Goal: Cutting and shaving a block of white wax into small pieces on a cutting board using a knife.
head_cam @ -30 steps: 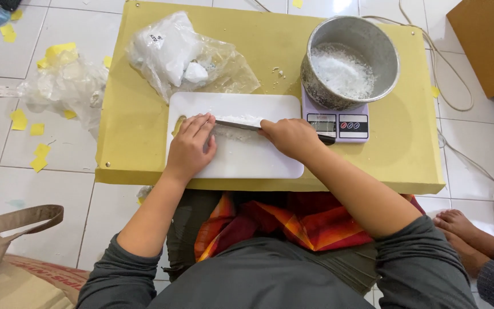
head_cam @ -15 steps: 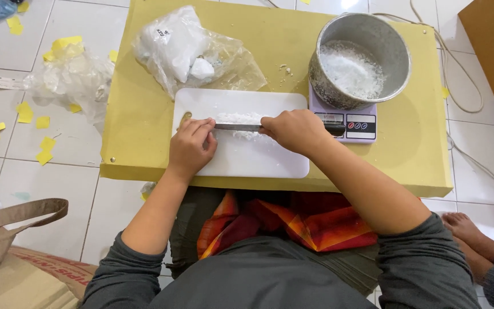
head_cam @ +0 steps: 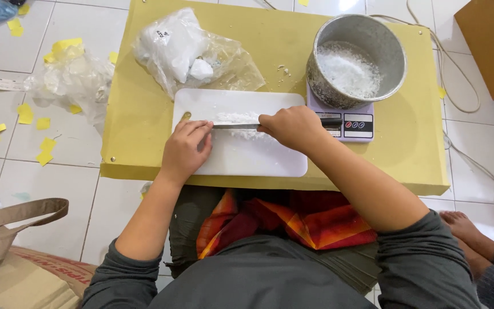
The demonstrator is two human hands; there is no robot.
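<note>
Fingers (head_cam: 201, 129) of left hand (head_cam: 185, 150) press knife (head_cam: 236, 126) tip flat | right hand (head_cam: 293, 127) closed around its handle | blade long axis runs left-right between both hands | white crumbs (head_cam: 236, 118) beneath blade, on cutting board (head_cam: 258, 157), yellow tabletop (head_cam: 138, 114)

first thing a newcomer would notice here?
Probably the knife laid flat across the white cutting board mid-table, the right hand gripping its handle and the left hand pressing the blade tip over a crumbly white substance. Next, the metal pot of white granules on a small scale at the board's right, and the clear bag of white chunks behind the board.
</note>
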